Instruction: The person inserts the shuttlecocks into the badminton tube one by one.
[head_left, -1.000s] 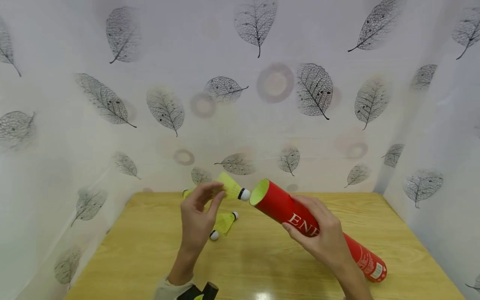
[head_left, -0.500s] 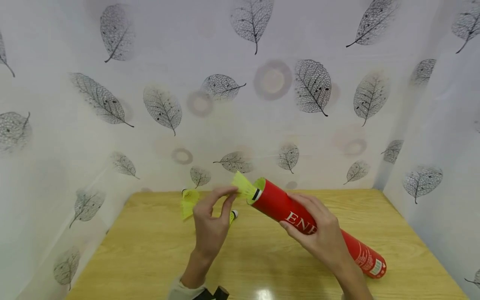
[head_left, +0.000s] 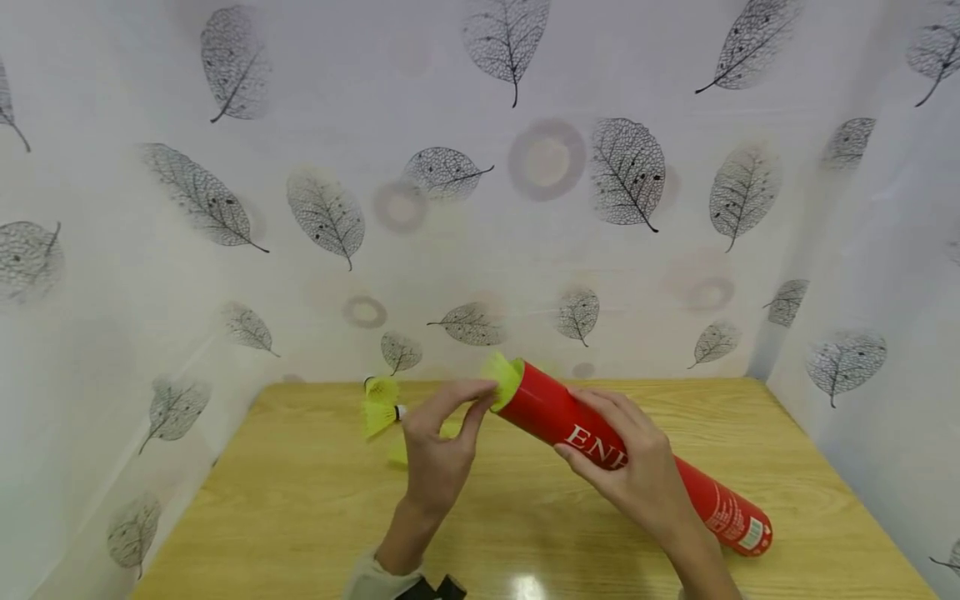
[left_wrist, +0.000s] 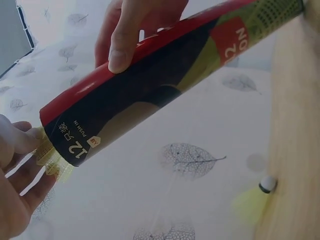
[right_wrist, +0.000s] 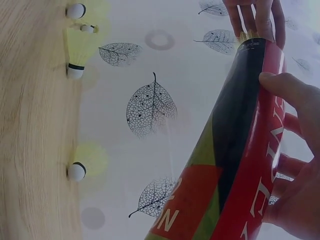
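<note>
My left hand (head_left: 442,458) pinches the skirt of a yellow shuttlecock (head_left: 506,379) at the mouth of a red shuttlecock tube (head_left: 542,406). The cork is hidden inside the tube; only the skirt's wide end sticks out, as the left wrist view also shows with the shuttlecock (left_wrist: 59,167) at the rim. My right hand (head_left: 637,471) grips the tube round its middle. The tube is tilted, its mouth raised toward the left and its closed end low at the right. In the right wrist view the thumb lies along the tube (right_wrist: 235,130).
More yellow shuttlecocks (head_left: 381,408) with white corks lie on the wooden table (head_left: 285,508), left of the tube; one (head_left: 399,452) is partly behind my left hand. In the right wrist view a shuttlecock (right_wrist: 77,171) lies by itself. A leaf-printed sheet (head_left: 450,92) surrounds the table.
My left hand has moved right, carrying the shuttlecock cork first from outside the tube into its mouth. The right hand and tube have stayed nearly in place.
</note>
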